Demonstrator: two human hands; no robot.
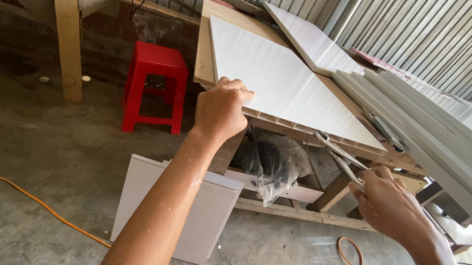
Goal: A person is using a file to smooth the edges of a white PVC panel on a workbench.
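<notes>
The left hand [221, 107] grips the near edge of the white panel [279, 83], which lies flat on the counter [205, 55]; the right hand [388, 201] is clenched around metal snips [339, 158] just below that edge.

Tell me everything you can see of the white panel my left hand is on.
The white panel is a flat, glossy, plastic-looking sheet with faint lengthwise ribs. Its near cut edge shows hollow cells. It lies flat on the wooden workbench, with that edge overhanging slightly. The left hand grips its near left corner. The right hand holds a metal tool close to that edge; contact is unclear.
</notes>
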